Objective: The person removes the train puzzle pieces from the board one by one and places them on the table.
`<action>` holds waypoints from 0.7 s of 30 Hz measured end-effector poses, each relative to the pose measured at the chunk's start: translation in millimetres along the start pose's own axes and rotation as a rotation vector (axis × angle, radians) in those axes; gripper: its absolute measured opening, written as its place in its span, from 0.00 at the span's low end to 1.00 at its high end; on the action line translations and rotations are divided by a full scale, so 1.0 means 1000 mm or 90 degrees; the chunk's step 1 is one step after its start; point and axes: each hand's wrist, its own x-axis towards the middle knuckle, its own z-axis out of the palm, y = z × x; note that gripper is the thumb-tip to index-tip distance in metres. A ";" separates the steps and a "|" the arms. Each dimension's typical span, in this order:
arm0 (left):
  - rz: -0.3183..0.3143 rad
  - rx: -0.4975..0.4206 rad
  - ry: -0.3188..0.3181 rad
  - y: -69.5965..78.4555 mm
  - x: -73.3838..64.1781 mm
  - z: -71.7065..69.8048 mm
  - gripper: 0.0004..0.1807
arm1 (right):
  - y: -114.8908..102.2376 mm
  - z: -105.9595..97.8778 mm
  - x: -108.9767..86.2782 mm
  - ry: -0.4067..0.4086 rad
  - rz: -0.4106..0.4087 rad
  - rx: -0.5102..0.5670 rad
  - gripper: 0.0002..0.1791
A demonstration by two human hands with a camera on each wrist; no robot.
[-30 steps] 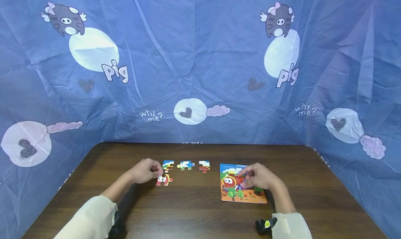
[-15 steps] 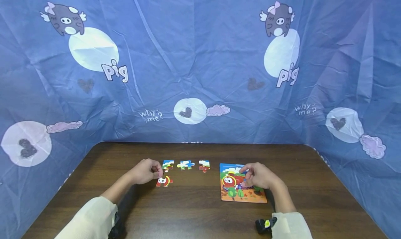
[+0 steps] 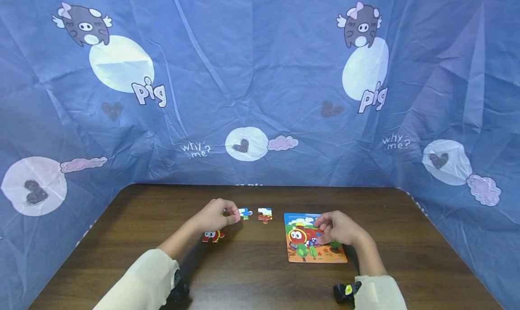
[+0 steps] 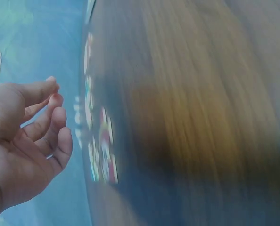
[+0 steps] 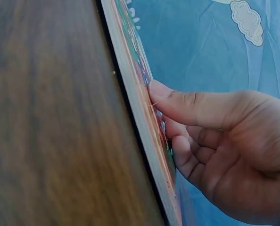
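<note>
In the head view my left hand (image 3: 217, 216) is held over the row of loose jigsaw pieces. Its thumb and index fingertip come close together, and nothing shows between them in the left wrist view. Just past the fingertips lies a sky-and-green jigsaw piece (image 3: 245, 213); beneath the hand is a red piece with cartoon eyes (image 3: 211, 237). Another corner piece is hidden behind the hand. My right hand (image 3: 342, 229) rests on the jigsaw board (image 3: 298, 251), which pictures a red train. The right wrist view has the thumb tip touching the board's picture, other fingers bent beside it.
A cloud-and-red jigsaw piece (image 3: 265, 214) lies between the left hand and the board. The brown wooden table (image 3: 248, 274) ends at a blue cloth backdrop (image 3: 252, 98), which also rises along both sides.
My left hand has moved right and slightly away, from beside the red-eyed piece to over the upper row. The right hand stays on the board, which has shifted very slightly.
</note>
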 end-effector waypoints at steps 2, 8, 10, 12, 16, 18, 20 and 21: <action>0.004 -0.004 -0.010 0.009 0.007 0.007 0.05 | 0.000 0.000 0.000 0.010 0.004 -0.009 0.19; 0.031 -0.011 -0.036 0.037 0.028 0.035 0.04 | 0.001 -0.001 0.000 0.017 0.010 -0.016 0.18; 0.038 -0.012 -0.046 0.046 0.036 0.047 0.04 | 0.001 -0.001 0.000 0.015 0.008 -0.016 0.18; 0.041 -0.013 -0.055 0.054 0.043 0.057 0.05 | 0.002 0.000 0.000 0.012 0.005 -0.014 0.17; 0.037 -0.024 -0.065 0.070 0.056 0.075 0.04 | 0.002 0.001 0.001 0.011 0.003 -0.016 0.16; 0.030 -0.033 -0.070 0.077 0.062 0.084 0.03 | 0.002 0.001 0.001 0.011 0.005 -0.020 0.16; 0.021 -0.031 -0.073 0.083 0.067 0.092 0.02 | 0.002 0.000 0.002 0.011 0.006 -0.026 0.16; 0.015 -0.029 -0.074 0.086 0.069 0.096 0.02 | 0.002 0.000 0.002 0.011 0.006 -0.027 0.16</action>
